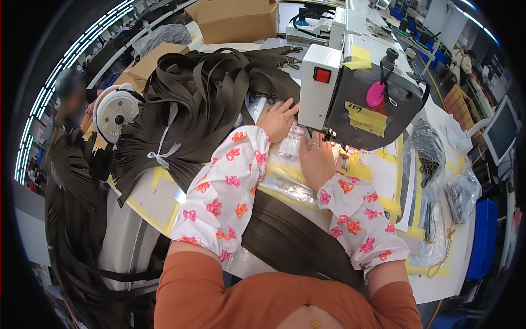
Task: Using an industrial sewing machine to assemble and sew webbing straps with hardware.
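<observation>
My left hand (278, 119) lies palm down at the left of the sewing machine head (378, 104), its fingers stretched toward the white housing. Under the machine head, near the needle area, my right hand (318, 164) rests with fingers extended forward. Beneath both hands is a shiny clear plate (287, 178) edged with yellow tape. What lies right under the fingertips is partly hidden by the machine. A large heap of dark olive webbing straps (192, 104) is to the left, part of it bound with a white tie (163, 156). More straps (296, 233) run across my lap.
A white fan (116, 116) stands left of the straps. Metal hooks (289, 59) lie behind them, near a cardboard box (238, 23). Plastic bags of dark hardware (463, 196), a blue bin (483, 238) and a monitor (501, 130) are at right. A person (71, 101) is at far left.
</observation>
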